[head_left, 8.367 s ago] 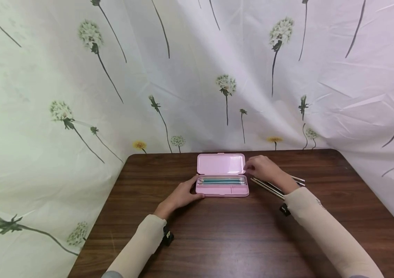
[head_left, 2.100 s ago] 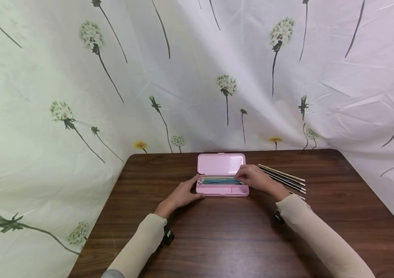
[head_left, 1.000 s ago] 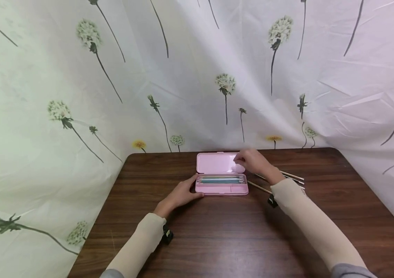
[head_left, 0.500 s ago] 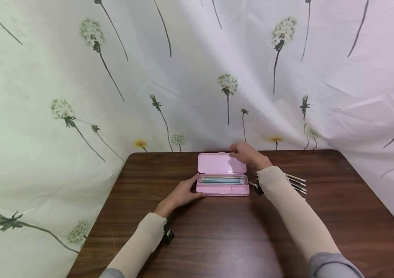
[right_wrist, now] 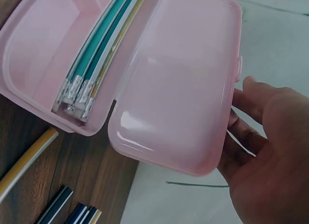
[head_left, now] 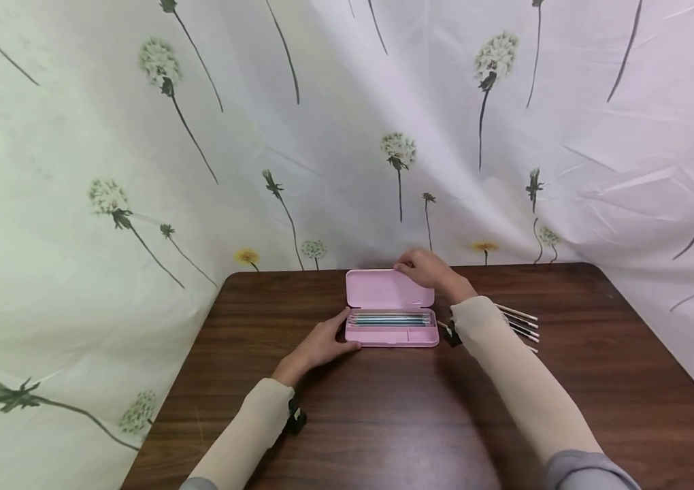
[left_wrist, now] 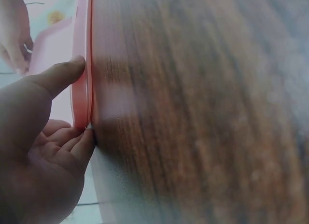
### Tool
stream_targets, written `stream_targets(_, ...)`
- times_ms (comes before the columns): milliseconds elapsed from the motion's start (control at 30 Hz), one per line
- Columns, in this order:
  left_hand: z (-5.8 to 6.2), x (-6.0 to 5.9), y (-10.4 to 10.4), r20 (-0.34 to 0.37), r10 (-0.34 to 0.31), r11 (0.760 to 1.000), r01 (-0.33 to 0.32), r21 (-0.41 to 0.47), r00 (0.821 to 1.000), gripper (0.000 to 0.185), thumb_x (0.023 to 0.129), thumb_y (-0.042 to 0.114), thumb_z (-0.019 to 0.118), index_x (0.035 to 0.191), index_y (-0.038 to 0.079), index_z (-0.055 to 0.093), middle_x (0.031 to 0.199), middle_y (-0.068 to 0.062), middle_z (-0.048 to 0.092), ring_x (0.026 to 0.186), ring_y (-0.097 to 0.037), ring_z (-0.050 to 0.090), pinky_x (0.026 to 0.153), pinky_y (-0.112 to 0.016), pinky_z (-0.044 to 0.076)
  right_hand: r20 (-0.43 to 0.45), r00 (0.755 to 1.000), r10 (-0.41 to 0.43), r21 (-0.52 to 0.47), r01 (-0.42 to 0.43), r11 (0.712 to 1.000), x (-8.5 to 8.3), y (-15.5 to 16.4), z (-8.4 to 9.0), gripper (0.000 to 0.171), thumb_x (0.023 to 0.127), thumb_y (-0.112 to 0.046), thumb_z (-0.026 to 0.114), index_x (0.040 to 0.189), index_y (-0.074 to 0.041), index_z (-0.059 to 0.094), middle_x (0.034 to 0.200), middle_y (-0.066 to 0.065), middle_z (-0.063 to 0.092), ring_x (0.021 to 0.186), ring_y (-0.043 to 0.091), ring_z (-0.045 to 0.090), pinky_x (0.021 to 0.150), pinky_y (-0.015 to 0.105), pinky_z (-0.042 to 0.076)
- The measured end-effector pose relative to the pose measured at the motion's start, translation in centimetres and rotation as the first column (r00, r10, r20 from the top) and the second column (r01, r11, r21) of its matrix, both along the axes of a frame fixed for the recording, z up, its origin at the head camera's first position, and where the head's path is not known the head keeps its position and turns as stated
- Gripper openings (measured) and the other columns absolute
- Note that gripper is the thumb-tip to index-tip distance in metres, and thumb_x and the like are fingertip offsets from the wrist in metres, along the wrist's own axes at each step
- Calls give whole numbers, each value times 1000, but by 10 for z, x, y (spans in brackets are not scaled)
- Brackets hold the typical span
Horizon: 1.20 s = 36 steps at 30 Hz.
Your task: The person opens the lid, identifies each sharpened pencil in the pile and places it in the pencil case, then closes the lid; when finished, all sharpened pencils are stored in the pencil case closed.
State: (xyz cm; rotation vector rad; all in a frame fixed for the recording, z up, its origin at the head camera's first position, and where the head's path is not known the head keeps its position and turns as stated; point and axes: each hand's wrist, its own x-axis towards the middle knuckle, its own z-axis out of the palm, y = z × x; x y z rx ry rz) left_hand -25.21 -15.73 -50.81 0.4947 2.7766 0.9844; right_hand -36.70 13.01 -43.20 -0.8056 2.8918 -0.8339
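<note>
Dark wooden table [head_left: 420, 422], set against a flowered cloth backdrop. Lying directly on it: an open pink pencil case [head_left: 391, 307] at far centre, and loose pencils [head_left: 521, 323] just right of the case.
</note>
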Motion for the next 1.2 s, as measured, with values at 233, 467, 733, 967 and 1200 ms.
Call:
stream_targets(233,-6,-5,-4,-31,-36,999,37,35,999,95,99,40,78,169,3,26,169,-25,39,154,-38,45,123,-54,41,-65,991,117,9,-117,993,20,-2,8,20,107,-20,66,107,-5,79,99,10,75,88,23,64,81,43,55)
stream_targets(467,-27,-16,-10,-61,-23,999,25,33,998,105,94,56,77,171,8,23,166,-26,42,151,-42,47,119,-57,44,11,981,194,16,-194,981,55,1,4,29,111,-14,56,134,-10,73,128,10,76,105,20,69,97,46,58)
stream_targets(733,-65,-43,-18,-55,-35,999,36,18,998,115,90,68,76,172,11,19,165,-20,47,148,-33,52,119,-54,45,11,972,235,18,-235,972,85,-7,-30,31,113,-19,53,139,-5,61,138,13,71,127,27,69,110,48,55)
stream_targets(967,-28,-19,-9,-53,-27,999,28,19,998,106,96,51,78,168,-3,22,161,-33,45,148,-43,51,120,-56,43,-19,911,411,149,-404,903,102,-10,-52,55,115,-21,45,163,5,36,171,26,32,159,47,30,130,62,25)
stream_targets(1200,0,-3,2,-7,5,1000,-5,-24,1000,96,97,34,81,166,-4,27,166,-28,41,152,-40,47,123,-54,41,-30,897,440,230,-423,877,108,-8,-68,59,116,-26,42,166,3,30,176,22,24,164,45,19,132,63,19)
